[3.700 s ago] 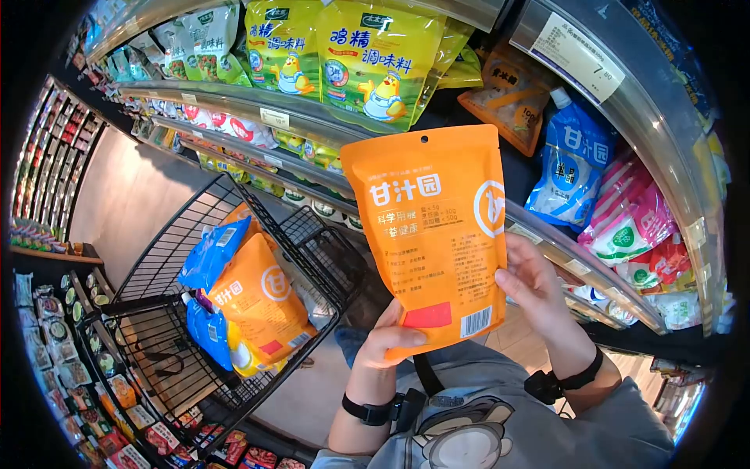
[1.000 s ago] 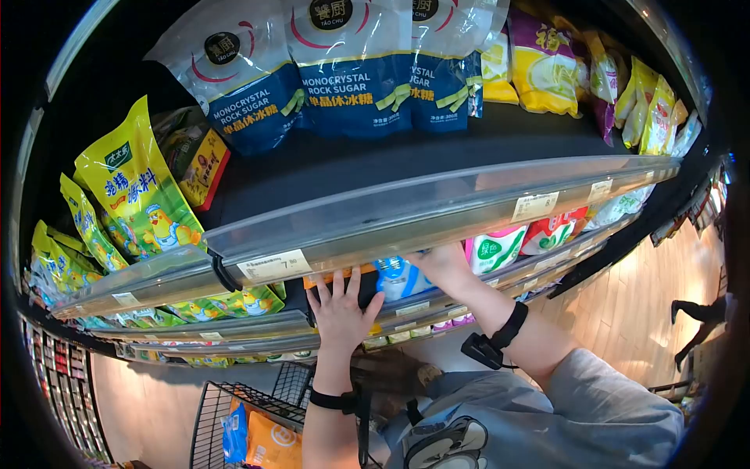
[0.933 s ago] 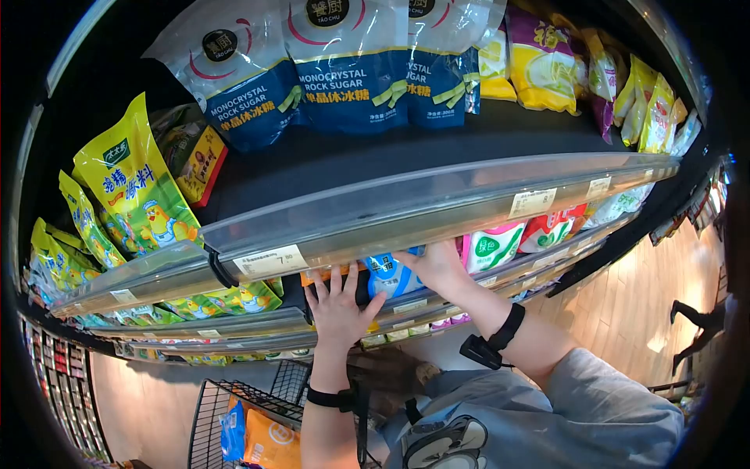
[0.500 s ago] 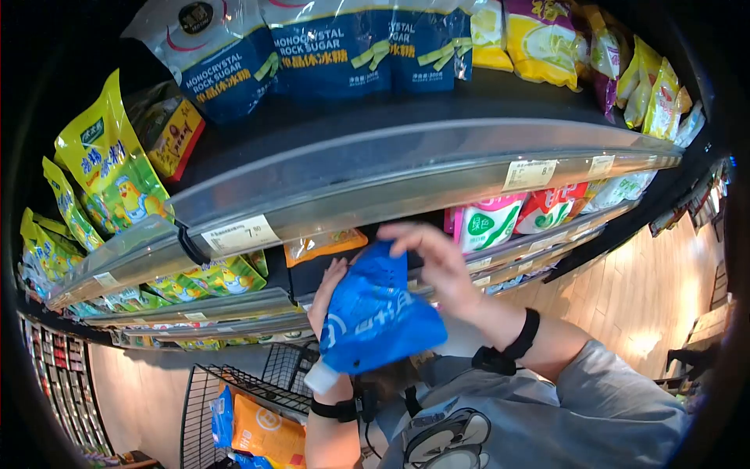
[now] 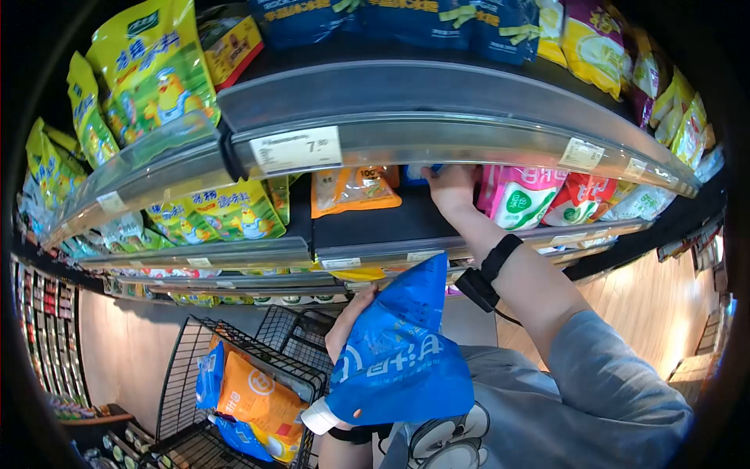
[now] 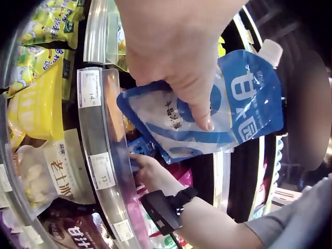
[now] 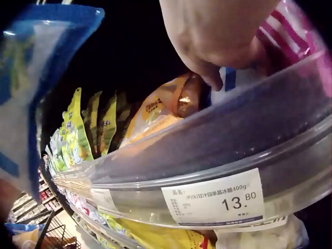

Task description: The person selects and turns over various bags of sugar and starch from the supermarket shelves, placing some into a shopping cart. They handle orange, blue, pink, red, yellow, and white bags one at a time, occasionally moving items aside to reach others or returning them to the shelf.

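A blue pouch (image 5: pixel 402 352) with a white cap (image 5: pixel 318 417) hangs tilted from my left hand (image 5: pixel 349 319), in front of the shelves. In the left wrist view the thumb of my left hand (image 6: pixel 179 57) presses on the front of this pouch (image 6: pixel 241 104). My right hand (image 5: pixel 453 191) reaches under the upper shelf's edge, between an orange bag (image 5: pixel 355 190) and pink packs (image 5: pixel 522 195). Its fingers touch a blue and white pack (image 7: pixel 236 79) in the right wrist view; how far they curl round it is hidden.
A clear shelf lip (image 7: pixel 280 140) runs just below my right hand, and the upper shelf edge (image 5: pixel 469 137) passes above it. A black wire cart (image 5: pixel 176 383) holding an orange bag (image 5: pixel 254 395) and blue pouches stands at lower left. Yellow-green bags (image 5: pixel 160 70) fill the left shelves.
The blue pouch has come out of the shelf into my left hand, which earlier rested at the shelf edge. My right hand has left the pouch and moved back inside the shelf.
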The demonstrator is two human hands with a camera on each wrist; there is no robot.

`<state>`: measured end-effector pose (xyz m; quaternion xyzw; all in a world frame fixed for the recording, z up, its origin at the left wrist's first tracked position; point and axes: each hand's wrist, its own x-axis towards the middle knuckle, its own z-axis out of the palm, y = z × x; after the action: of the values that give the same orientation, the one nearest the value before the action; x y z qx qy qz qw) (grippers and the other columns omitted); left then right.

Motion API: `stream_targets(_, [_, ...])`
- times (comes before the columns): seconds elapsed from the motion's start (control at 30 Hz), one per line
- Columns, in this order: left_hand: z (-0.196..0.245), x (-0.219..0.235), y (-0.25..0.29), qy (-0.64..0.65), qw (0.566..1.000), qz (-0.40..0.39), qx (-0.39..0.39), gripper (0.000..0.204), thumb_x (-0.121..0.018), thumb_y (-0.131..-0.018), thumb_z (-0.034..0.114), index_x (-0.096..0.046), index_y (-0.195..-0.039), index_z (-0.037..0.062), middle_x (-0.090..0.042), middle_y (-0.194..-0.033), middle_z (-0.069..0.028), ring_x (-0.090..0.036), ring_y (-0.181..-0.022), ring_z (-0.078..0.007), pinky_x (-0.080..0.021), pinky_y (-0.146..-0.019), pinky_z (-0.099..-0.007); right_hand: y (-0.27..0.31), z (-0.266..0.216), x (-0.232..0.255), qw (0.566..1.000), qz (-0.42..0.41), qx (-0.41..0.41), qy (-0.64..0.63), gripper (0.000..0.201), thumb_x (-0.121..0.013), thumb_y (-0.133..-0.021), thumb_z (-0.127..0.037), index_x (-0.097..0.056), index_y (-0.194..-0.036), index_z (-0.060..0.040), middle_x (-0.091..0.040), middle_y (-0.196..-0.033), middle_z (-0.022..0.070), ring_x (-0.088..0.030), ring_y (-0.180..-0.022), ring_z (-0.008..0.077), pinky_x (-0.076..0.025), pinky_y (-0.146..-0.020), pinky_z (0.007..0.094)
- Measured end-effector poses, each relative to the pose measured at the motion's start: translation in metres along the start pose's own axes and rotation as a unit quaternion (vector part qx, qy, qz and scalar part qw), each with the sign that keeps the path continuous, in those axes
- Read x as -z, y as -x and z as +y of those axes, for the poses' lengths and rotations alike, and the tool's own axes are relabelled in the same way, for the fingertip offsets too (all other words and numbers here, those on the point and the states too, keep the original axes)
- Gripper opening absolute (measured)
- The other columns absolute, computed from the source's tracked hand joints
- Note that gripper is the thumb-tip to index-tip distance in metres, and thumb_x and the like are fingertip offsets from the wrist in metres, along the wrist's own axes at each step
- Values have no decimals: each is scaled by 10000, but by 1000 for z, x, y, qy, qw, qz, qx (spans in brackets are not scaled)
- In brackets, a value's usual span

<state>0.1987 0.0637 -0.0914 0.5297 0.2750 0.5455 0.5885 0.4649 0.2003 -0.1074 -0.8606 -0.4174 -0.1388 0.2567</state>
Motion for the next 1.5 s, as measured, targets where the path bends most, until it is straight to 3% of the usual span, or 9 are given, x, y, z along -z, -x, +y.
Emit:
stream_targets(0.13, [2,1,2,33,999,17,27,459,-662,-814,162,-515,-1203,-32,-549,-1212,-196,-538,-1130,-254,-411,-976,-352,-2,-6,5,996,-84,-15,-15,664,-678,-759,-361,-439,-1261,2,-386,-1310,254,-245,-1275,422,-207,-1014,540])
stream_targets(0.53, [10,-15,-4,3,992,42,119,400,-750,-722,67,-582,-1072,-26,-630,-1017,-78,-594,-907,-152,-464,-839,-312,28,4,53,963,-24,114,-243,585,-672,-798,-277,-419,-1270,-43,-449,-1207,246,-412,-1131,409,-373,-937,442])
stream_targets(0.63, [9,-6,5,2,980,40,193,420,-759,-740,142,-578,-1075,-37,-639,-1001,-77,-582,-911,-135,-457,-825,-296,68,5,124,803,-387,96,-443,433,-437,-963,-301,-435,-1255,20,-503,-1194,118,-481,-1083,182,-396,-915,322])
stream_targets(0.7, [16,-12,6,35,977,56,202,429,-749,-759,189,-577,-1082,-35,-638,-1000,-79,-581,-908,-138,-457,-818,-294,85,6,151,569,-626,-77,-527,585,-416,-935,-466,-389,-1318,-25,-483,-1271,96,-441,-1168,176,-366,-972,330])
stream_targets(0.73, [17,-12,7,32,976,53,209,433,-719,-792,226,-565,-1099,-38,-634,-1016,-85,-578,-907,-140,-457,-813,-291,96,12,144,536,-641,-28,-549,691,-516,-885,-485,-315,-1366,-30,-470,-1295,100,-434,-1192,190,-360,-998,357])
stream_targets(1.03, [9,-16,16,-67,959,158,224,347,-570,-899,175,-459,-1162,-21,-584,-1038,-98,-544,-916,-124,-457,-774,-280,115,12,147,522,-685,-172,-479,588,-665,-831,-282,-422,-1294,-16,-568,-1161,96,-545,-1047,171,-441,-912,329])
stream_targets(1.2, [55,-27,36,-168,966,68,187,623,-608,-848,113,-255,-1347,-3,-425,-1275,-183,-480,-1094,-218,-415,-902,-336,117,-1,162,735,-553,73,-386,580,-618,-852,-315,-403,-1279,14,-549,-1193,168,-558,-1069,270,-449,-873,355])
stream_targets(1.33, [48,-43,51,63,989,33,126,1083,-762,-696,123,26,-1436,60,-282,-1402,-157,-368,-1244,-229,-331,-1005,-350,130,-14,184,665,-558,214,-448,664,-534,-883,-369,-292,-1366,18,-407,-1321,265,-480,-1165,362,-400,-936,398])
stream_targets(1.5, [60,-2,63,155,950,147,230,716,-710,-689,19,-369,-1319,0,-515,-1244,-127,-516,-1129,-244,-405,-976,-384,118,-23,195,602,-547,384,-436,597,-577,-865,-335,-383,-1329,-12,-408,-1334,236,-488,-1141,357,-394,-937,398])
